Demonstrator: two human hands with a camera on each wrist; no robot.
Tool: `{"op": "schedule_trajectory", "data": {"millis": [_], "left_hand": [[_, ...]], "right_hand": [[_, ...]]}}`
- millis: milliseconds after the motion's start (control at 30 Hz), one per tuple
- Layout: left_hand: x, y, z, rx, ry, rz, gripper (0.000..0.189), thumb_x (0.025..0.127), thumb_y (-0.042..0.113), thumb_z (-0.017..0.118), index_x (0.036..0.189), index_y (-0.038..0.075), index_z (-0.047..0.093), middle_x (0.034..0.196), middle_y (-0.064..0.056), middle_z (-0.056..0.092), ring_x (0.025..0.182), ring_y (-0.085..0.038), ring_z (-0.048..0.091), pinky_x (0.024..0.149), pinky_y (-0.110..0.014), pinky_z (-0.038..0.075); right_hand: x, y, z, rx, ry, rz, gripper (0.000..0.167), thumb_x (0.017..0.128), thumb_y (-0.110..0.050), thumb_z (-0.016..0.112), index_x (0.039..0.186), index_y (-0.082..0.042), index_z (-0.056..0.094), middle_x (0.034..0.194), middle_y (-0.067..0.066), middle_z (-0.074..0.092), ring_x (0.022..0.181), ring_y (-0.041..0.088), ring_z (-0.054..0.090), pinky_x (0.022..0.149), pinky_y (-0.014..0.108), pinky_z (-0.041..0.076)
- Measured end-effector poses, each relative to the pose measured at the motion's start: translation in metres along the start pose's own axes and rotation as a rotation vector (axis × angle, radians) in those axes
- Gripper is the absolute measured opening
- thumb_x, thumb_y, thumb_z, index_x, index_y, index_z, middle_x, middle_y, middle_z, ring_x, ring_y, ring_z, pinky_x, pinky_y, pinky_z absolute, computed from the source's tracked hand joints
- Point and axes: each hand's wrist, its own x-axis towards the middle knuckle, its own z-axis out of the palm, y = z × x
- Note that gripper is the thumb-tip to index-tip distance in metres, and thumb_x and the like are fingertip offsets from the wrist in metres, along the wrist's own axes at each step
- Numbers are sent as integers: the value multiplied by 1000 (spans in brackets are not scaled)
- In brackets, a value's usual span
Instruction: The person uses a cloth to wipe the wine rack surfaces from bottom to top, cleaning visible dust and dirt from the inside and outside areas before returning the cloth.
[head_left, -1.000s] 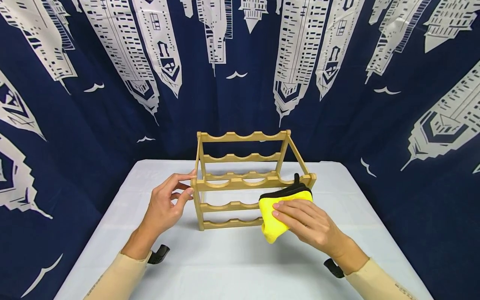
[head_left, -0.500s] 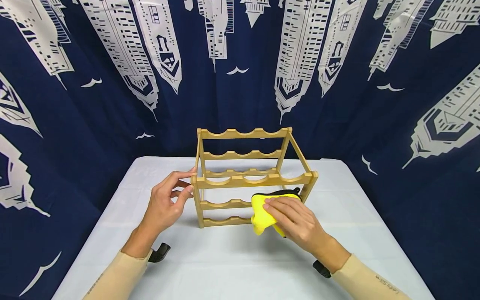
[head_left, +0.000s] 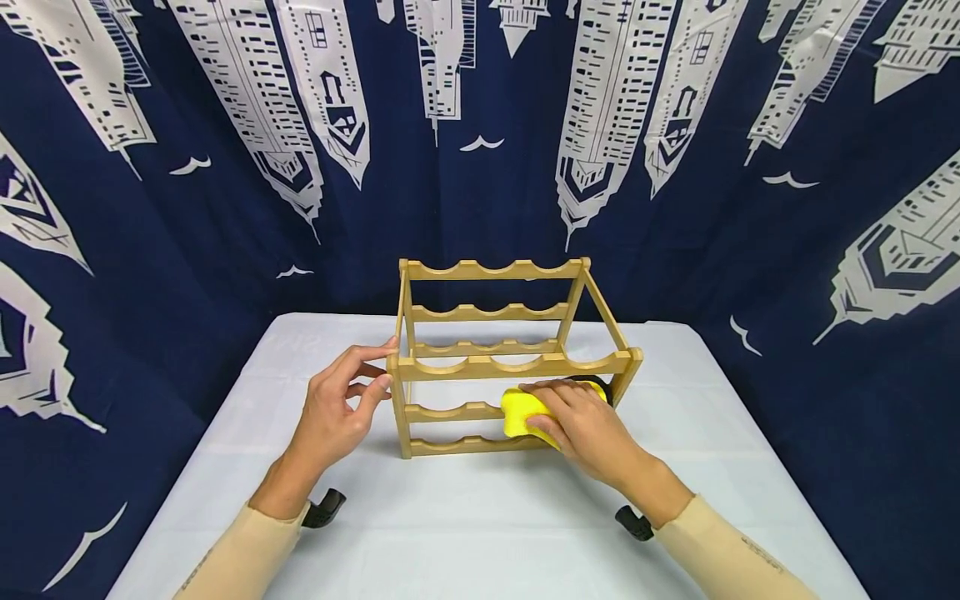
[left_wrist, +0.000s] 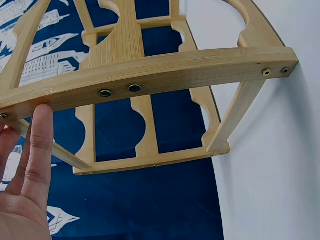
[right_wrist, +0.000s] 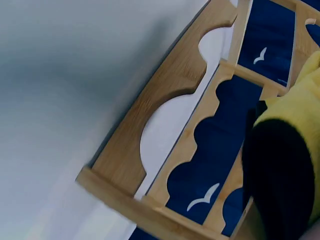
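Observation:
A wooden wine rack (head_left: 472,367) with scalloped rails stands on the table, and its near side faces me. At the front left post, the fingertips and thumb of my left hand (head_left: 333,408) hold the rack; in the left wrist view one finger (left_wrist: 40,150) lies extended, its tip on the post. My right hand (head_left: 592,429) grips a bunched yellow cloth (head_left: 517,414) with black edging. The cloth lies over the right part of the front middle rail, below the top rail, and covers that stretch. In the right wrist view, the cloth's black edging (right_wrist: 277,170) fills the right side.
A white-covered table (head_left: 480,533) supports the rack. Behind and at the sides hangs a dark blue curtain (head_left: 420,200) with white building and bird prints. Black curved pieces (head_left: 325,508) sit beneath both wrists.
The right hand and cloth have moved left and lower, from over the top rail's right end to the middle rail, and the cloth is more bunched. The left hand keeps its place on the post.

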Motion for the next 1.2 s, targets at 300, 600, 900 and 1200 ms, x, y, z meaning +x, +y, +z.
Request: {"op": "schedule_trajectory", "data": {"millis": [300,600,900,1200], "left_hand": [[1,2,0,-7,5,-7,38,107,-7,78,143,5,74,158,-14,76,102,-17,84,75,-23,71],[-1,-1,2,-11,6,-22,38,108,-6,77,144,7,75,157,-14,76,102,-20,85,76,-20,71],[-3,1,5,-5,-9,-14,38,107,-6,78,143,8,75,156,-14,77,102,-20,85,80,-21,71],[-1,4,3,13,7,10,41,106,-9,78,143,6,74,153,-15,78,99,-25,86,79,-18,70]], "right_hand": [[8,-12,7,-129,-51,49,46,115,-55,67,155,-35,72,139,8,83,133,39,78,116,67,58],[-1,-10,6,-265,-76,68,56,110,-50,76,153,-16,67,132,11,83,123,39,80,109,61,62],[19,-23,21,-246,11,-58,40,117,-51,66,132,-14,72,119,1,87,97,28,83,92,49,68],[62,-61,34,-133,-1,-113,39,113,-48,73,139,-19,73,114,-4,86,92,20,83,92,46,70]]}}
